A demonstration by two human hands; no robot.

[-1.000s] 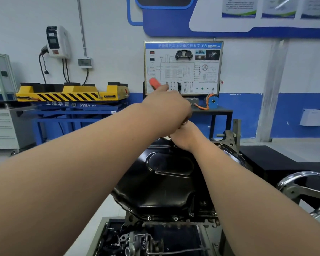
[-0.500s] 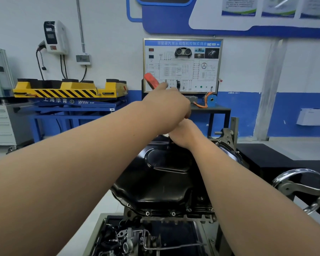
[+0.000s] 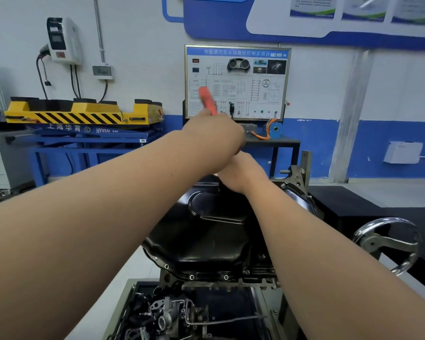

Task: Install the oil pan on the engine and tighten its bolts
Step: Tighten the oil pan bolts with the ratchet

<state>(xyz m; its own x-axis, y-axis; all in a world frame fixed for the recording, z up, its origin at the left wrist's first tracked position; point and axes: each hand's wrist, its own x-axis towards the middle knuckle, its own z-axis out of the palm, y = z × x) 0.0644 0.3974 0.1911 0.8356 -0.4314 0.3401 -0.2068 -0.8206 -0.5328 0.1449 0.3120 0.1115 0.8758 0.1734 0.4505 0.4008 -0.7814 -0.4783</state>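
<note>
Progress: the black oil pan [image 3: 206, 241] is seated on the upturned engine [image 3: 260, 278], flange down. 4 bolt heads [image 3: 192, 277] show in the near flange, and they appear to sit down on it. Whether they are at final torque cannot be judged by sight. Work is at the far rim of the pan, so tightening appears part done. The far and side bolts are hidden by the arms.

Hands: the left hand [image 3: 216, 136] is clenched round a red-handled tool [image 3: 207, 100], with the handle pointing up and away. The right hand [image 3: 241, 173] sits just below it at the far rim. Its fingers are hidden, so its grasp cannot be told.

Clearances: the stand bracket [image 3: 297, 173] rises just right of the hands and is the nearest obstruction to a swing that way. The handwheel [image 3: 388, 244] stands near the right forearm. Left of the pan there is open room. The parts tray [image 3: 182, 315] lies below the near flange, so a dropped bolt would likely land there.
</note>
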